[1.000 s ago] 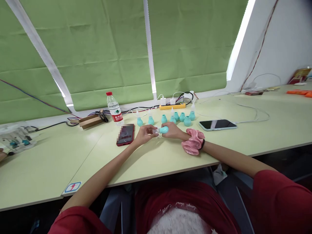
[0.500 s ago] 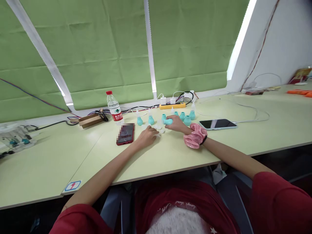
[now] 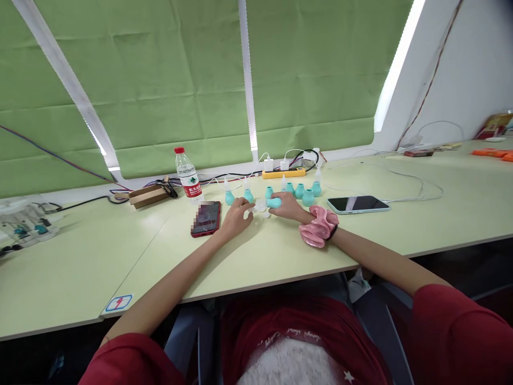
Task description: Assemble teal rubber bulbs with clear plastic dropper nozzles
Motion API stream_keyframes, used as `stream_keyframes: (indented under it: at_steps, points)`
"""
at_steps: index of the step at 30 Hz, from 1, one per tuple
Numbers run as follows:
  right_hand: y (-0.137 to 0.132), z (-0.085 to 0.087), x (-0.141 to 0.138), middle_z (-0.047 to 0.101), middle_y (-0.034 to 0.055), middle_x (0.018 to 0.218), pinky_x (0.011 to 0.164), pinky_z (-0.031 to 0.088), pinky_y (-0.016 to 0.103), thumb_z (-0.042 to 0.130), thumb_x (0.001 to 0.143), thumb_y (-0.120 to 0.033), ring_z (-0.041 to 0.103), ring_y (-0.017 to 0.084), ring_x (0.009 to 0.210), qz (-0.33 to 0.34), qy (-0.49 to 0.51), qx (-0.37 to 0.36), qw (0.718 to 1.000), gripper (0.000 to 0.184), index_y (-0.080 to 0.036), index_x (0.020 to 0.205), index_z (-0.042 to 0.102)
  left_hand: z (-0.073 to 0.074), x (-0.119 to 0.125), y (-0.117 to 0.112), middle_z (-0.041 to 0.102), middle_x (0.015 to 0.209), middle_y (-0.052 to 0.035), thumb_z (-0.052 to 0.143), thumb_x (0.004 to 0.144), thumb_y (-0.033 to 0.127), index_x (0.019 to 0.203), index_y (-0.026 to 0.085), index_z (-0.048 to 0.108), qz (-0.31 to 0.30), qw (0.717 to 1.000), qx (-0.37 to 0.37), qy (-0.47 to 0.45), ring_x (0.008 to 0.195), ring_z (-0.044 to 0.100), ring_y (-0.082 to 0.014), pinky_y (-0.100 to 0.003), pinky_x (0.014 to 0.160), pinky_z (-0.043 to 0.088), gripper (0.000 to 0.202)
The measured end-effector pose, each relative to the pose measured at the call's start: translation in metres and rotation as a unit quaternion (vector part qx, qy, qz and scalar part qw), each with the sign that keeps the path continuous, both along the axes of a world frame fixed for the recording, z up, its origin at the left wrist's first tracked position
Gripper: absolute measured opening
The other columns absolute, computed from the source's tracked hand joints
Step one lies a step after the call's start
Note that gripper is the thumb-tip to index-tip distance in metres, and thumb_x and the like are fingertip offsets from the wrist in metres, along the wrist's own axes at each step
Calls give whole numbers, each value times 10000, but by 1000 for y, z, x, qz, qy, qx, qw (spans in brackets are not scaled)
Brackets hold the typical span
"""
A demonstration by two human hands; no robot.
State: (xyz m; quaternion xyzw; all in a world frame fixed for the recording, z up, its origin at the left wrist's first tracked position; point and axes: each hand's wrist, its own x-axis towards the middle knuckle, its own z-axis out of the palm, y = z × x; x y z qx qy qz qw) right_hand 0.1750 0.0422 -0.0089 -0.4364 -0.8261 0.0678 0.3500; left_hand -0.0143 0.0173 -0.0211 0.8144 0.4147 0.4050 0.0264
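Observation:
My right hand (image 3: 289, 207), with a pink scrunchie (image 3: 318, 226) at the wrist, is closed around a teal squeeze bulb (image 3: 274, 202) lying sideways, its mouth facing left. My left hand (image 3: 238, 215) has its thumb and fingers pinched at the narrow end of a translucent nozzle (image 3: 260, 205). The nozzle's wide end faces the bulb; whether they touch is unclear. Small translucent pieces (image 3: 266, 214) lie just below. Behind the hands stand teal bulbs with clear nozzles (image 3: 247, 195), and several bulbs without nozzles (image 3: 308, 198) are by my right hand.
A red-cased phone (image 3: 206, 218) lies left of my left hand, with a water bottle (image 3: 188, 176) behind it. Another phone (image 3: 358, 204) on a white cable lies to the right. Further back are a yellow power strip (image 3: 284, 173) and a cardboard tray (image 3: 149, 196).
My left hand has moved up and slightly left from the loose pieces, and a nozzle is now between it and the bulb. My right hand has shifted slightly left with the bulb.

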Motion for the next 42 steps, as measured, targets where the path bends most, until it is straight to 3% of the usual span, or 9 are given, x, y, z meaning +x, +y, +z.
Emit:
stream_keyframes:
  at_steps: [3, 6, 10, 13, 23, 28, 32, 35, 42]
  points:
    - [-6, 6, 0, 586, 26, 651, 598, 379, 273, 520, 586, -219, 522, 183, 662, -1, -15, -2, 1000, 151, -182, 717, 584, 5, -2, -2, 578, 802, -52, 580, 619, 203, 779, 179, 624, 2, 987, -53, -152, 759, 506, -167, -293, 715, 423, 168]
    - [-15, 12, 0, 581, 18, 632, 594, 380, 270, 518, 599, -191, 518, 175, 648, 3, -30, -1, 1000, 108, -213, 690, 573, 11, -3, -3, 615, 795, -42, 660, 555, 255, 757, 151, 623, -28, 945, -140, -293, 733, 547, -160, -286, 695, 449, 231]
    - [-21, 15, 0, 573, 19, 633, 598, 381, 265, 510, 602, -183, 517, 169, 647, -3, -43, -11, 999, 83, -211, 664, 558, 13, -4, -2, 650, 716, -64, 726, 487, 249, 829, 96, 633, -98, 886, -270, -364, 694, 599, -184, -341, 738, 464, 386]
    - [-17, 11, -1, 565, 21, 618, 591, 376, 261, 512, 592, -188, 515, 168, 637, -6, -41, -14, 999, 79, -197, 656, 558, 13, -6, -4, 658, 702, -74, 734, 488, 251, 850, 78, 634, -125, 856, -325, -382, 677, 619, -197, -369, 755, 471, 414]
    - [-1, -9, -5, 502, -9, 542, 520, 331, 218, 482, 556, -230, 431, 107, 501, 10, 2, 32, 999, 160, -156, 675, 558, 10, -2, -7, 665, 728, -91, 723, 522, 268, 802, 72, 644, -106, 834, -323, -435, 715, 629, -209, -342, 760, 494, 350]
    - [-1, -11, -7, 493, -1, 555, 523, 324, 222, 476, 552, -242, 421, 111, 523, 7, 4, 18, 1000, 156, -152, 654, 552, 5, -4, -3, 665, 699, -87, 735, 506, 241, 777, 59, 646, -107, 835, -322, -433, 693, 630, -205, -356, 774, 494, 339]
    - [1, -11, -10, 481, -2, 588, 504, 312, 222, 504, 522, -274, 416, 112, 550, 7, 23, -32, 999, 159, -151, 619, 527, 2, -5, -2, 667, 722, -79, 744, 490, 229, 788, 65, 647, -113, 826, -326, -446, 709, 627, -191, -358, 809, 482, 354]
    - [0, -9, -9, 430, -21, 524, 443, 274, 212, 512, 509, -255, 380, 91, 492, 25, 36, -108, 993, 116, -156, 541, 461, 4, -4, -3, 668, 731, -77, 748, 478, 228, 794, 69, 648, -114, 827, -328, -443, 721, 622, -183, -356, 819, 477, 368]
    - [-7, 1, -3, 347, -57, 446, 330, 158, 185, 476, 543, -179, 239, 26, 348, 131, 67, -349, 926, 94, -162, 560, 385, 12, -5, -7, 670, 742, -86, 754, 457, 237, 804, 59, 654, -135, 837, -338, -409, 726, 620, -202, -400, 827, 467, 403]
